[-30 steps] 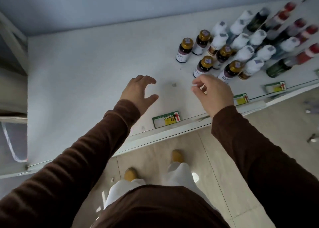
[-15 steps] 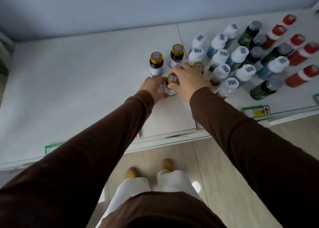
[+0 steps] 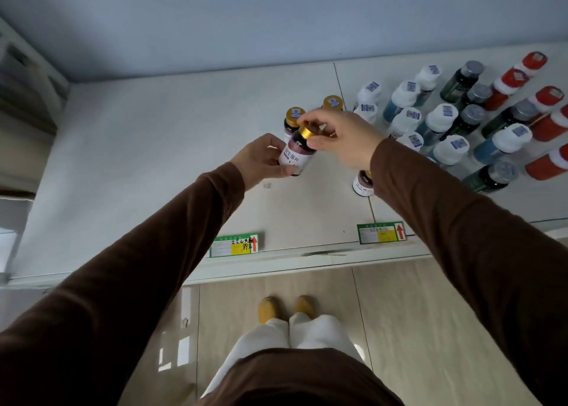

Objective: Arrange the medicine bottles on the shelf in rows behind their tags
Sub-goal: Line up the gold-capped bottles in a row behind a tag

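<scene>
Right, we have one gold-capped bottle (image 3: pixel 297 153) up off the shelf (image 3: pixel 153 147), tilted, with its label facing us. Our left hand (image 3: pixel 261 159) wraps its fingers round the body, and our right hand (image 3: pixel 341 138) pinches the gold cap from above. So both hands are closed on the same bottle, over the bare stretch of shelf between the two tags.

The left tag (image 3: pixel 235 246) sits on the front edge with open shelf behind it, and that looks like where this bottle belongs, though we are judging there. The right tag (image 3: pixel 381 233) is further along, under our right sleeve.

What could go wrong? Two more gold-capped bottles (image 3: pixel 294 118) stand just behind our fingers, and another gold-capped one (image 3: pixel 362 184) sits right against our right forearm. A careless sweep of that sleeve could topple it. The white-capped bottles (image 3: pixel 442 129) crowd close beside it, so one fall may knock several. Setting ours down tilted could also tip it.
</scene>
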`<state>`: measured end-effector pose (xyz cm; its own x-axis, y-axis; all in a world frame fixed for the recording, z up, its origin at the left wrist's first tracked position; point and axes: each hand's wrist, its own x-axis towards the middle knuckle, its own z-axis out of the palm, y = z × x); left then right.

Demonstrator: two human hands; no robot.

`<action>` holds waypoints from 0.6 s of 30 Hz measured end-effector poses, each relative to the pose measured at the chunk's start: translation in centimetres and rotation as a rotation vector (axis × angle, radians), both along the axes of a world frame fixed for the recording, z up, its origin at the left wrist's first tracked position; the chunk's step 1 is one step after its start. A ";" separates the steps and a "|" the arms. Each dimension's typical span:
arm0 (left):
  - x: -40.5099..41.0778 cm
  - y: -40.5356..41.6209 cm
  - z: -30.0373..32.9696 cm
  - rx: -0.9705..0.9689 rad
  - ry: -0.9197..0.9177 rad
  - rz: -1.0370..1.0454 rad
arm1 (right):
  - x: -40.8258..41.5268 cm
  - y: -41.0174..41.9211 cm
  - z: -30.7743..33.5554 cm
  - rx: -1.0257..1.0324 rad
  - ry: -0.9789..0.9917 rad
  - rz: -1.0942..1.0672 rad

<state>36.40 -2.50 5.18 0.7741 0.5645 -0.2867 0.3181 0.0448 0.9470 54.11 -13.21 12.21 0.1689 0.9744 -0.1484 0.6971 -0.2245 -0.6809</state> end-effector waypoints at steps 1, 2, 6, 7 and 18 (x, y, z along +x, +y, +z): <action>-0.9 0.2 0.5 -0.018 -0.017 0.017 | -0.4 0.3 0.5 0.010 0.035 0.035; -1.8 0.4 1.1 -0.016 -0.024 0.030 | -1.0 0.6 0.9 0.020 0.065 0.068; -6.1 1.4 2.8 0.068 0.037 0.024 | -4.7 2.3 2.3 0.045 0.113 0.169; -7.4 1.6 3.1 0.085 0.046 0.030 | -5.8 2.9 2.5 0.056 0.081 0.187; -24.6 5.8 2.6 0.235 0.089 0.091 | -24.2 8.3 1.2 0.102 -0.047 0.087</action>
